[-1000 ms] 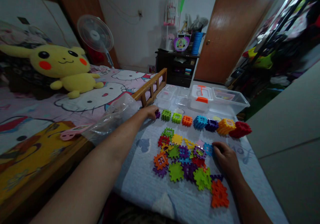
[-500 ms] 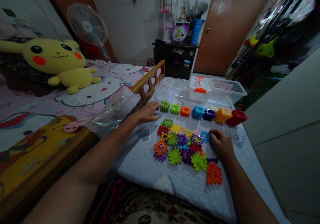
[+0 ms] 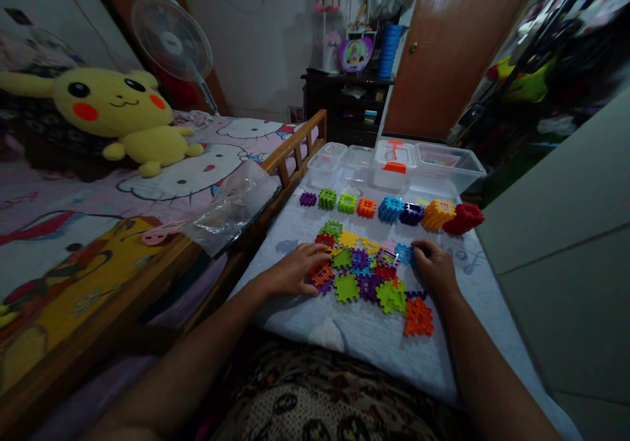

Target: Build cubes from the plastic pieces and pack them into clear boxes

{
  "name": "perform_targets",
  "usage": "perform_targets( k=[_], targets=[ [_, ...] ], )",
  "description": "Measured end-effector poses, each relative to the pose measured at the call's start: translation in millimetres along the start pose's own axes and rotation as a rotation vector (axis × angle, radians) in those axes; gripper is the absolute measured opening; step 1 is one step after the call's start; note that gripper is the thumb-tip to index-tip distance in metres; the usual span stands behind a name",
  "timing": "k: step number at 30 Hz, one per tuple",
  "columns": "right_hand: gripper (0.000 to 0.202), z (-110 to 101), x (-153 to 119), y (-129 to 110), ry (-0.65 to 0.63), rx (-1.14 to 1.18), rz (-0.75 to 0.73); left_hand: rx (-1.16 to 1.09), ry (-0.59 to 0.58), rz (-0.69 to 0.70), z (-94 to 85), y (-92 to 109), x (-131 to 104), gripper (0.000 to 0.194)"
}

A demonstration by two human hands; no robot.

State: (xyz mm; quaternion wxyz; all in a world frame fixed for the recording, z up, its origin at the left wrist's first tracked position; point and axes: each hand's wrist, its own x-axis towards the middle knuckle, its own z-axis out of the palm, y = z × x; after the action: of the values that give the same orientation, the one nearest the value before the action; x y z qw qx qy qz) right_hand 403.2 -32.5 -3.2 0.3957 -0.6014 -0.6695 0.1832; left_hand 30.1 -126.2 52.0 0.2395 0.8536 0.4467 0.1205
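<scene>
Left hand (image 3: 298, 271) moved from tile row (image 3: 391, 209) to loose pile (image 3: 368, 287), fingers spread at orange tile (image 3: 322, 273); we'd pinch it edgewise, can't tell if right hand (image 3: 437, 269) grips.

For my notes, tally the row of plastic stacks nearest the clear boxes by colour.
Purple stack: 1
Green stacks: 2
Orange stack: 1
Light blue stack: 1
Dark blue stack: 1
Yellow stack: 1
Red stack: 1
Total: 8
</scene>
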Motion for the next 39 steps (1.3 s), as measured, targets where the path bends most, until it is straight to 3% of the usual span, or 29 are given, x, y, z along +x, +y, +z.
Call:
perform_targets(
  k=[10,19,25,30,35,39],
  targets=[
    [0.032,1,0,0,0.005,0.023,0.011,-0.044,0.111,-0.062,13.9,4,3,0.066],
    [0.033,2,0,2,0.011,0.020,0.003,-0.101,0.194,-0.176,14.4,6,6,0.057],
    [0.032,1,-2,0,0.025,0.012,-0.014,-0.248,0.229,-0.244,14.4,4,9,0.048],
    [0.033,1,-1,-1,0.026,0.014,-0.012,-0.392,0.355,-0.320,10.7,-2,13,0.046],
    [0.033,1,-1,0,0.029,0.010,-0.013,-0.271,0.465,-0.438,11.6,-18,17,0.037],
    [0.032,2,0,2,0.027,0.013,-0.009,-0.073,0.517,-0.411,19.6,-24,20,0.033]
  ],
)
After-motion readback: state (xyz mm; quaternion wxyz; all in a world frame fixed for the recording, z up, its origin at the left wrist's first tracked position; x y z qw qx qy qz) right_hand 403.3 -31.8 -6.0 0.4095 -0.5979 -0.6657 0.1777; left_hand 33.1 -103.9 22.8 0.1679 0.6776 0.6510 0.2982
